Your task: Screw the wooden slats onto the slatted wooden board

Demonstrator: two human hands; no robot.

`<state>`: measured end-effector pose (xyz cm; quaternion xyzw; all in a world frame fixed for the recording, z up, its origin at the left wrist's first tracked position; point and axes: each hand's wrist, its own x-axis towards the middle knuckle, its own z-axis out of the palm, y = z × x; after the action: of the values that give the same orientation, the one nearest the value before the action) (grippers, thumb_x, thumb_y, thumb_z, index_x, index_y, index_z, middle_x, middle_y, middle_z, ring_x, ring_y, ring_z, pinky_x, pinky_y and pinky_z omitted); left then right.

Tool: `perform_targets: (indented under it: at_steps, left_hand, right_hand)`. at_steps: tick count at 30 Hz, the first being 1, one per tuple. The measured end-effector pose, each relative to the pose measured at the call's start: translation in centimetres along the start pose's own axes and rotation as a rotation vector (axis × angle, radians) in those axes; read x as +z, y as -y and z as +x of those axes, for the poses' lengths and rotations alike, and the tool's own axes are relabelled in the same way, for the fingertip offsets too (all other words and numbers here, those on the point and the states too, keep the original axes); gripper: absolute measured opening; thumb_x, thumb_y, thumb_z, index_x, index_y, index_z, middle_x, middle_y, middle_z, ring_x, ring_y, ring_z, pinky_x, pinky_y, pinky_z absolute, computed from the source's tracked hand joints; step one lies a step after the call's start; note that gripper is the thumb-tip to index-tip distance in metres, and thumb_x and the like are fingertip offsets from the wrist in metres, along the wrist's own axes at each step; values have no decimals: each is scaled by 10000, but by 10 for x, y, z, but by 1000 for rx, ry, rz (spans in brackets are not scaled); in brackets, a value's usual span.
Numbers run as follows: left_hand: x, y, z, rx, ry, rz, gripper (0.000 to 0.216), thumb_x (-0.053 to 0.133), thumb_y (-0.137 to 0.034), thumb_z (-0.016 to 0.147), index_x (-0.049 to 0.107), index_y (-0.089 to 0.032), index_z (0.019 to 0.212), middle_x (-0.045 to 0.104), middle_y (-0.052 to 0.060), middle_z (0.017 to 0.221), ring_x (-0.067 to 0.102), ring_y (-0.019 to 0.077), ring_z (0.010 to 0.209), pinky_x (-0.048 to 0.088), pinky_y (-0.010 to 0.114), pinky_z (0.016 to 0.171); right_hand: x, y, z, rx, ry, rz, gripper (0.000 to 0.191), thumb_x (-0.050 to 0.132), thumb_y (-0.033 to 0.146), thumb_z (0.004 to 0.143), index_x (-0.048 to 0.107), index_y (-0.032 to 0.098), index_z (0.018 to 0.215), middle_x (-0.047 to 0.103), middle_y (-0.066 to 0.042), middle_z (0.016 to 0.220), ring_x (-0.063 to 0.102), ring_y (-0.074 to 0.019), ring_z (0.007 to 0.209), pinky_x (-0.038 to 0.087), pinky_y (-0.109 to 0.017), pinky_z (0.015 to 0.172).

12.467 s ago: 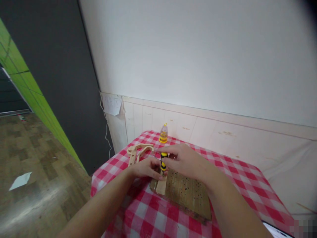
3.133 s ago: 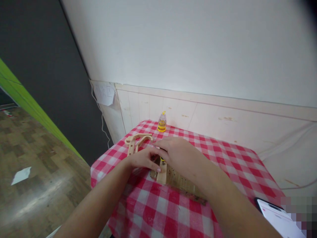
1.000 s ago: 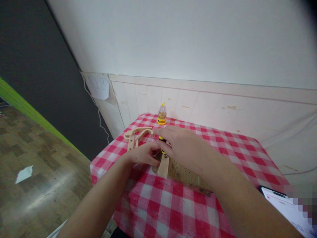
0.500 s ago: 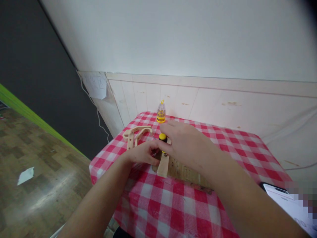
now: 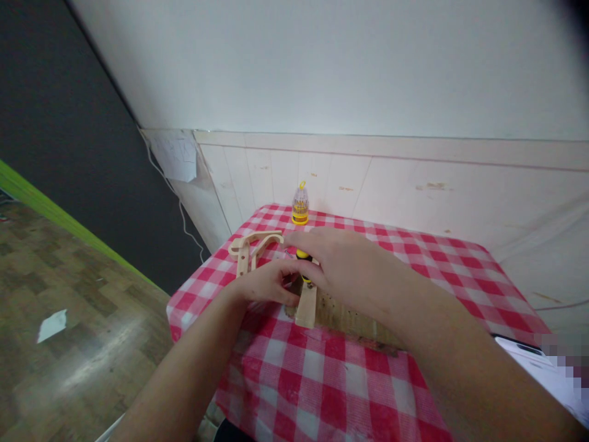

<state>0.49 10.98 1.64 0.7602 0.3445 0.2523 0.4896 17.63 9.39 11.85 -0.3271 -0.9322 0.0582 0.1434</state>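
My right hand is closed round a small black and yellow screwdriver that stands upright on a pale wooden strip. The strip lies on a brown perforated board on the red and white checked tablecloth. My left hand rests beside the strip with its fingers pinched at the screwdriver's tip; what they grip is hidden.
A curved wooden frame piece lies at the table's far left. A clear and yellow case of screwdriver bits stands by the panelled wall. A phone lies at the right edge. The floor drops away left of the table.
The camera view has shifted a little. My right hand has lowered over the screwdriver's top, so less of the yellow cap shows. My left hand keeps its place.
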Motion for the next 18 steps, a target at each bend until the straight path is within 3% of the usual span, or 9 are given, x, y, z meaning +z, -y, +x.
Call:
perform_targets:
  at_steps: [4,8,14,18]
  left_hand:
    - [1,-2,1,11,4,-4,281,648,-76,616,655,-143,888,606,-23,797,501,103,719,407,193,661]
    - [0,1,0,-16,8,-47,308,654,-87,612,647,-138,915,596,-22,769,516,118,723,422,215,674]
    - [-1,12,-2,12,5,-27,368,675,-97,632,636,-148,995,561,-33,793,477,87,692,391,185,646]
    - [-1,8,0,39,38,-78,413,692,-127,650,629,-170,1056,615,-2,901,535,123,791,430,225,737]
  right_hand:
    - [0,-5,1,17,12,-102,186,483,265,881,646,181,914,650,-50,848,566,-155,745,363,-259,621]
    - [-5,-4,-4,49,16,-58,209,470,295,872,630,181,800,643,-30,777,525,-129,652,307,-252,558]
    - [-7,-12,-7,52,8,-32,178,433,219,877,604,196,834,636,-16,762,496,-112,611,274,-239,529]
    - [-4,-16,-7,59,-65,-139,200,476,357,872,595,199,839,618,-21,701,481,-128,568,223,-245,493]
